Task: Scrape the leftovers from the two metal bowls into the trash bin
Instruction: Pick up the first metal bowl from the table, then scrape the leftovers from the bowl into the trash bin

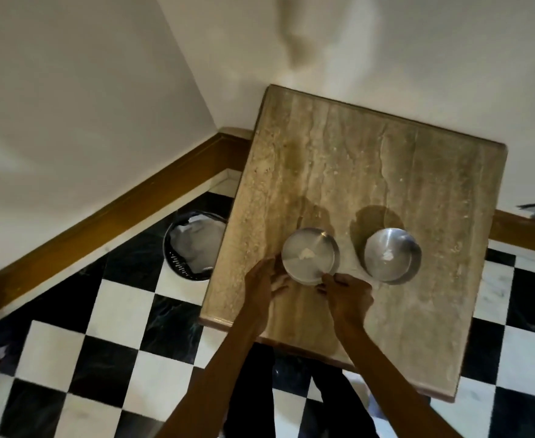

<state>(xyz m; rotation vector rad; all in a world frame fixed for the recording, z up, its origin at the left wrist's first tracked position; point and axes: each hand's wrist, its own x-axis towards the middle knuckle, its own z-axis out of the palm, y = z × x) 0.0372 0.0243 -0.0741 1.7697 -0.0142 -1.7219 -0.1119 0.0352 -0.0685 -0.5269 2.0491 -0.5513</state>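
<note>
Both hands, left [261, 287] and right [346, 294], grip the near rim of the left bowl [309, 256] on the bench [370, 172], right bowl [391, 256] apart, bin [193, 245] on the floor.

A tan, beige-streaked stone table [370, 172] with a brown edge holds 2 silver-grey metal bowls, the left bowl [309, 256] and the right bowl [392, 255], each with a small white scrap inside. The floor [127, 314] is a black and white checkerboard. The trash bin [193, 245] is black with a pale grey-white liner. The walls [80, 99] are cream, with brown wooden skirting [108, 213].
</note>
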